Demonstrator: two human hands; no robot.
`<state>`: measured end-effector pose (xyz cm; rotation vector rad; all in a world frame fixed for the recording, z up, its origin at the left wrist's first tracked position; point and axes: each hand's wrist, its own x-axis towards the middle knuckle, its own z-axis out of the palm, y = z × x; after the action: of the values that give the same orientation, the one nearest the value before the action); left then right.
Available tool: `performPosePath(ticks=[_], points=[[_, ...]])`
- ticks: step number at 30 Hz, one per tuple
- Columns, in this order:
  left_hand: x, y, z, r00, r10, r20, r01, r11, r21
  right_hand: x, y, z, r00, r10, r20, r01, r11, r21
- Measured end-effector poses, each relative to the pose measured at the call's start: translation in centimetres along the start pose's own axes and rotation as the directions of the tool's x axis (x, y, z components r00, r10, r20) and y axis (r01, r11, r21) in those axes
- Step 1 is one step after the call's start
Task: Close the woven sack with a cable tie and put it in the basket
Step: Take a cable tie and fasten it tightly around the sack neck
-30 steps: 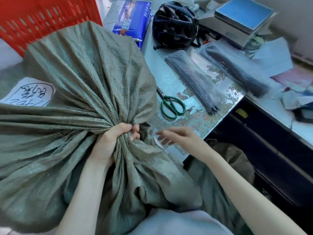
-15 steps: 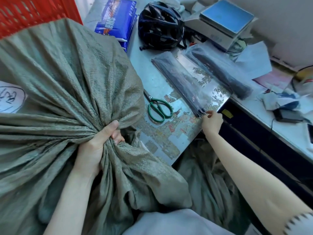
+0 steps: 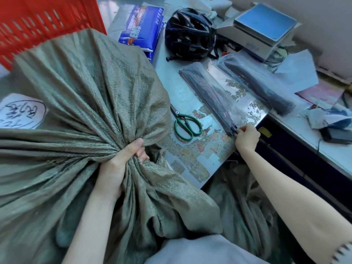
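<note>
A big grey-green woven sack (image 3: 82, 96) fills the left half of the view, its mouth bunched into a neck. My left hand (image 3: 120, 164) is clenched around that neck. On the metal table lies a clear bag of black cable ties (image 3: 208, 96), open at its near end. My right hand (image 3: 245, 138) is at that end, its fingers pinched on the tips of the cable ties. A red plastic basket (image 3: 43, 23) stands behind the sack at the top left.
Green-handled scissors (image 3: 185, 124) lie between the sack and the ties. A second bag of ties (image 3: 255, 84), a black helmet (image 3: 190, 35), blue packets (image 3: 142, 27) and a scale (image 3: 261, 29) sit further back. A handwritten paper label (image 3: 21, 113) lies at the left. More sacking hangs below the table edge.
My right hand left the sack's neck, reached right across the table and pinched the end of the cable ties. My left hand kept its grip on the neck.
</note>
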<state>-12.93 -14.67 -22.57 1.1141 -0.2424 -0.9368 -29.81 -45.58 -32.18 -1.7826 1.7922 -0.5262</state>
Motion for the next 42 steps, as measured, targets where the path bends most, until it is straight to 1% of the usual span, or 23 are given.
performPosePath(ticks=[2,4,7,10,12,15,18,20,22,25,27,28,29,31,33,35,37,38,40,42], points=[[-0.1,0.0,0.0,1.0,-0.009,-0.008,0.009,0.999,-0.031,-0.7,-0.1,-0.5,0.999,-0.036,0.016,0.036,0.999,0.032],[-0.2,0.1,0.3,1.0,-0.014,-0.002,0.014,0.998,-0.058,-1.7,-0.4,-1.2,0.992,-0.127,0.017,0.126,0.989,0.076],[-0.3,0.0,0.4,1.0,-0.028,-0.006,0.027,0.996,-0.08,-3.9,-1.0,-2.6,0.962,-0.274,0.004,0.266,0.939,0.22],[-0.5,0.0,0.4,0.999,-0.04,-0.007,0.039,0.997,-0.061,-6.1,-2.1,-4.1,0.93,-0.367,-0.001,0.348,0.882,0.317],[-0.6,0.2,0.5,0.999,-0.048,-0.007,0.048,0.998,-0.046,-7.9,-3.6,-5.2,0.895,-0.445,-0.024,0.417,0.819,0.394],[-0.7,0.4,0.8,0.999,-0.041,-0.025,0.04,0.998,-0.052,-10.4,-5.9,-6.2,0.836,-0.543,-0.073,0.497,0.695,0.519],[-0.8,0.6,0.9,0.998,-0.06,-0.024,0.058,0.995,-0.079,-12.0,-7.9,-6.4,0.777,-0.623,-0.095,0.565,0.623,0.541],[-1.1,0.7,1.1,0.996,-0.079,-0.029,0.076,0.993,-0.089,-12.9,-9.2,-6.5,0.722,-0.684,-0.104,0.626,0.582,0.519],[-1.4,0.8,1.1,0.993,-0.11,-0.044,0.104,0.988,-0.112,-13.9,-10.3,-6.7,0.658,-0.748,-0.084,0.668,0.53,0.522],[-2.1,0.8,1.4,0.981,-0.168,-0.101,0.15,0.975,-0.161,-15.5,-11.7,-6.9,0.562,-0.827,0.003,0.673,0.46,0.58],[-2.6,0.9,1.8,0.972,-0.18,-0.149,0.15,0.97,-0.192,-16.6,-12.4,-7.0,0.468,-0.881,0.063,0.67,0.4,0.626],[-3.0,1.0,2.0,0.972,-0.175,-0.158,0.138,0.966,-0.218,-17.3,-12.7,-6.9,0.419,-0.902,0.102,0.641,0.373,0.671],[-3.3,1.2,2.5,0.975,-0.169,-0.146,0.129,0.959,-0.251,-17.8,-12.9,-7.1,0.385,-0.912,0.14,0.598,0.363,0.714],[-4.0,1.4,2.9,0.981,-0.141,-0.136,0.089,0.938,-0.335,-18.7,-13.2,-6.9,0.347,-0.905,0.244,0.488,0.397,0.777],[-4.7,1.4,3.1,0.981,-0.104,-0.161,0.038,0.929,-0.369,-19.0,-13.2,-6.3,0.329,-0.893,0.306,0.464,0.436,0.771],[-5.1,1.5,3.3,0.976,-0.065,-0.209,-0.017,0.929,-0.369,-18.7,-13.0,-5.5,0.337,-0.878,0.34,0.524,0.475,0.707],[-5.7,1.4,3.1,0.968,-0.021,-0.248,-0.075,0.926,-0.37,-18.3,-12.8,-4.5,0.362,-0.833,0.419,0.587,0.553,0.591],[-6.0,1.2,3.0,0.965,-0.003,-0.263,-0.097,0.924,-0.369,-18.0,-12.7,-4.2,0.355,-0.809,0.469,0.631,0.577,0.518],[-6.6,0.9,2.8,0.957,0.033,-0.287,-0.149,0.909,-0.39,-17.7,-12.6,-3.8,0.302,-0.764,0.571,0.726,0.572,0.381],[-7.2,0.7,2.3,0.948,0.084,-0.306,-0.22,0.87,-0.442,-18.1,-13.2,-3.7,0.254,-0.738,0.625,0.755,0.555,0.349]])
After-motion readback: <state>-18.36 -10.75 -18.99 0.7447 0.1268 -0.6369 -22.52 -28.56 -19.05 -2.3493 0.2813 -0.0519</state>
